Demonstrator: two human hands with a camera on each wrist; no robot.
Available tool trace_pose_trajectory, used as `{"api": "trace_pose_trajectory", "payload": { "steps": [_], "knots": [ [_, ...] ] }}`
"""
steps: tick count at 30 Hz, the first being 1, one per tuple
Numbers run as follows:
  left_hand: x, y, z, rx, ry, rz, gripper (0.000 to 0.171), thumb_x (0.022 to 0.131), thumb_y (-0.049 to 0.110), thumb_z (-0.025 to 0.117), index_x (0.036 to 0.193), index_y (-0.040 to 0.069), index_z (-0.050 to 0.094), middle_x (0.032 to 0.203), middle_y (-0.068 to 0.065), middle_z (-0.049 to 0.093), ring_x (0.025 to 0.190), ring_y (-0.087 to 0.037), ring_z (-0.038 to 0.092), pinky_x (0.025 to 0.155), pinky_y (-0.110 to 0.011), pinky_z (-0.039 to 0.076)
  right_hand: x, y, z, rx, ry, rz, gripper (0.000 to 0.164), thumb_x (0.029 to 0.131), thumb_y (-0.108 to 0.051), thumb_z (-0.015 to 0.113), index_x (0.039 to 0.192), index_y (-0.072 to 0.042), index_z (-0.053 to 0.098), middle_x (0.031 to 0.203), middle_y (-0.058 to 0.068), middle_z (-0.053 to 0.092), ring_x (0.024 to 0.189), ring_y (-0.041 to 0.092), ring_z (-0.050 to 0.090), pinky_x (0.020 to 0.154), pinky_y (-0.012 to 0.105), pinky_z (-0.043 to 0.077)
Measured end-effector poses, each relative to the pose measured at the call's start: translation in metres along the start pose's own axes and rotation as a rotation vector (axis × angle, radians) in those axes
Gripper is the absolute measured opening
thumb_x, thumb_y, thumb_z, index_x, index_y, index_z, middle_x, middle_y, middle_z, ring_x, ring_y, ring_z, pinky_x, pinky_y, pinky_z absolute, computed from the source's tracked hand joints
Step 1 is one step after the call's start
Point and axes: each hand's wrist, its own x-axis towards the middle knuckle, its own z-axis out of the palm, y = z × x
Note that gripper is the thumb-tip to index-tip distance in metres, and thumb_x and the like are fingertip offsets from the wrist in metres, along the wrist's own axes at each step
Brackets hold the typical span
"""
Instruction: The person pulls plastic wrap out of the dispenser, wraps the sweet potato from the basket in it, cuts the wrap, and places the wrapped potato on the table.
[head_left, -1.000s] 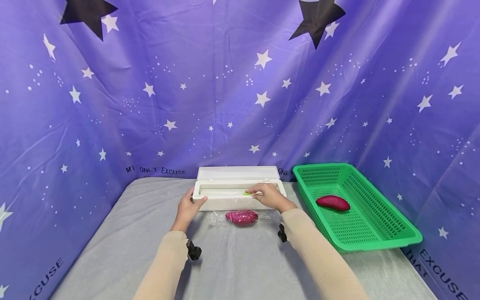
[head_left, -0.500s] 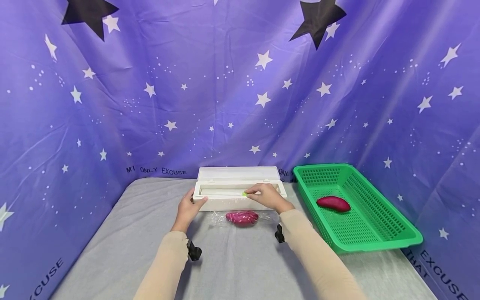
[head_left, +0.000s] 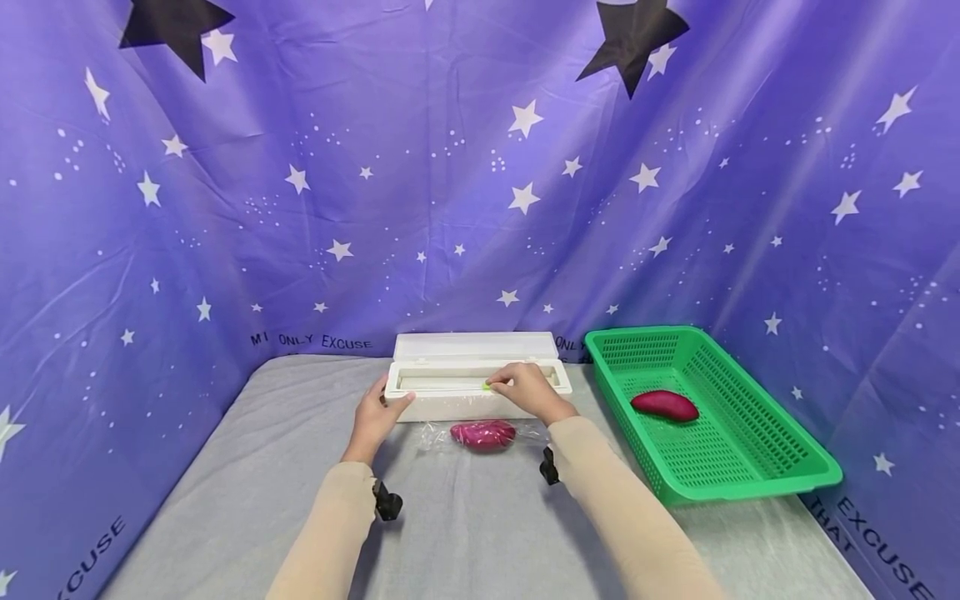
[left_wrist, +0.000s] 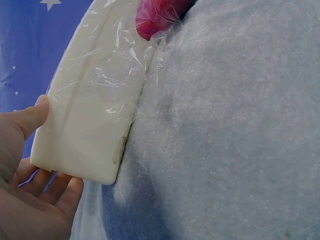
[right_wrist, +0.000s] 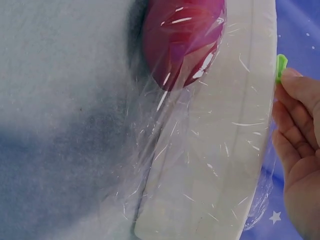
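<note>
A white cling film dispenser [head_left: 450, 407] stands at the back of the table with its lid raised. My left hand [head_left: 372, 423] grips the dispenser's left end, thumb at the upper edge and fingers round the end, as the left wrist view shows. Between thumb and fingers, my right hand [head_left: 527, 390] pinches a small green slide cutter [right_wrist: 281, 68] on the dispenser's front edge, right of its middle. Clear cling film [left_wrist: 112, 75] hangs over the front face. In front lies a purple sweet potato [head_left: 483, 435] with film over it, crumpled out to both sides.
A green perforated basket [head_left: 750, 486] stands to the right, holding another purple sweet potato [head_left: 665, 406]. Grey cloth [head_left: 465, 533] covers the table. A purple star-printed curtain [head_left: 435, 167] hangs close behind the dispenser and along both sides.
My right hand has slid slightly left along the dispenser's edge with the green slide cutter. The left hand keeps its hold, and the sweet potatoes stay where they were.
</note>
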Motion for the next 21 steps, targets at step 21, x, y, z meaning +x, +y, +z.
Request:
{"api": "trace_pose_trajectory", "payload": {
  "steps": [21],
  "knots": [
    [-0.001, 0.002, 0.000, 0.000, -0.010, -0.004, 0.079, 0.095, 0.032, 0.071, 0.155, 0.000, 0.031, 0.153, -0.027, 0.035, 0.134, -0.045, 0.041, 0.108, -0.055, 0.037, 0.005, -0.008, 0.013, -0.031, 0.025, -0.074, 0.014, 0.085, -0.009, 0.080, 0.099, -0.009, 0.079, 0.097, 0.004, 0.075, 0.094, 0.021, 0.069, 0.087, 0.035, 0.055]
  ]
}}
